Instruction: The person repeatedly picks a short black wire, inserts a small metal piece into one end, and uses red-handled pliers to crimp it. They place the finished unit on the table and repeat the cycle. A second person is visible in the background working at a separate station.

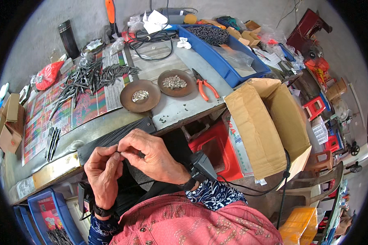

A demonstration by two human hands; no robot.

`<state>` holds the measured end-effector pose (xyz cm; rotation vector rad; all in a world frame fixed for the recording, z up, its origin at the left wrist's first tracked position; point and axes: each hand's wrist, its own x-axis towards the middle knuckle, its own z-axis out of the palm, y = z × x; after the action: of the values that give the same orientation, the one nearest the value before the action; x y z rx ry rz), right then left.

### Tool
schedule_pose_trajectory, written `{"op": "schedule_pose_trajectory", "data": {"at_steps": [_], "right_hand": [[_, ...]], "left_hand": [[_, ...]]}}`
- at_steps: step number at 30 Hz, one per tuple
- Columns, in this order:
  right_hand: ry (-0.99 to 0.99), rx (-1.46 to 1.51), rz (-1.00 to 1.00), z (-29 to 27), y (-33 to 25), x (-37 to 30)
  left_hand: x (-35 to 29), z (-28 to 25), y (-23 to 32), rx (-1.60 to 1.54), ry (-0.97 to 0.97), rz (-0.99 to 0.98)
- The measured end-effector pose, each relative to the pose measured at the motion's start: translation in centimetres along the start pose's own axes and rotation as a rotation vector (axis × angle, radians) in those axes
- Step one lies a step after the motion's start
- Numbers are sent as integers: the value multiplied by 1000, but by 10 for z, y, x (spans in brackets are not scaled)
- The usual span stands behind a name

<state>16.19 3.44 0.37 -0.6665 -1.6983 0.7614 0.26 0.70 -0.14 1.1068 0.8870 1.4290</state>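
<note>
Left hand [103, 173] and right hand [154, 157] are meeting fingertip to fingertip on some tiny dark piece [118, 152], too small to make out. On the tabletop [214, 71] there's two brown dishes [128, 103] of silvery bits [140, 96], orange-handled pliers [201, 88] just right, plus a messy heap of dark strips [90, 77] left.

Pieces [174, 82] in dishes [152, 103] on table [180, 116]; rod pile [90, 78] left, pliers [200, 83] right, carton [255, 126] farther right.

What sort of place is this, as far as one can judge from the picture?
Probably a small workshop for handwork. Pliers lie on the workbench near two brown dishes holding small metallic pieces, and many thin dark pieces are heaped farther left.
</note>
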Motion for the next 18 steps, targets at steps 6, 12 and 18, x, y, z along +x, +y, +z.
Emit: {"op": "schedule_pose_trajectory", "data": {"at_steps": [6, 12, 18], "right_hand": [[3, 6, -30, 6, -3, -2], [49, -45, -51, 7, -3, -4], [41, -10, -19, 5, -5, -6]], "left_hand": [[-6, -3, 3, -43, -12, 1], [-10, -1, 3, -42, -19, 21], [-13, 0, 4, -93, -49, -26]]}}
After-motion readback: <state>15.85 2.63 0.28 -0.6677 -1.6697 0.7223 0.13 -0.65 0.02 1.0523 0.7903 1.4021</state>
